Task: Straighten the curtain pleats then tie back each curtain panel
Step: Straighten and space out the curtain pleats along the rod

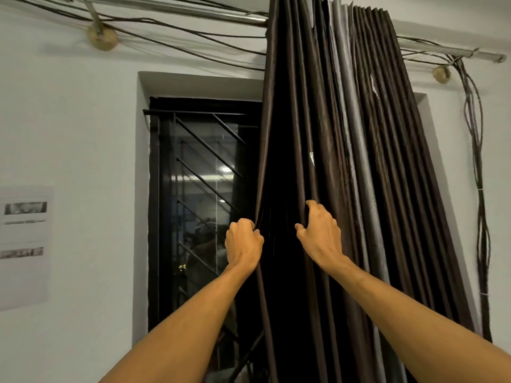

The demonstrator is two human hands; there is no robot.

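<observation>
A dark brown pleated curtain (340,128) hangs bunched from a metal rod (210,13), covering the right part of the window. Several grey pleats show in its middle. My left hand (242,240) grips the curtain's left edge at about mid-height, fingers curled round the fabric. My right hand (320,230) is a little to the right, its curled fingers hooked into a fold of the curtain. No tie-back is visible.
A dark window (199,189) with a black metal grille sits left of the curtain. Loose cables (477,161) run along the rod and down the right wall. Printed paper sheets (25,244) are stuck on the left wall.
</observation>
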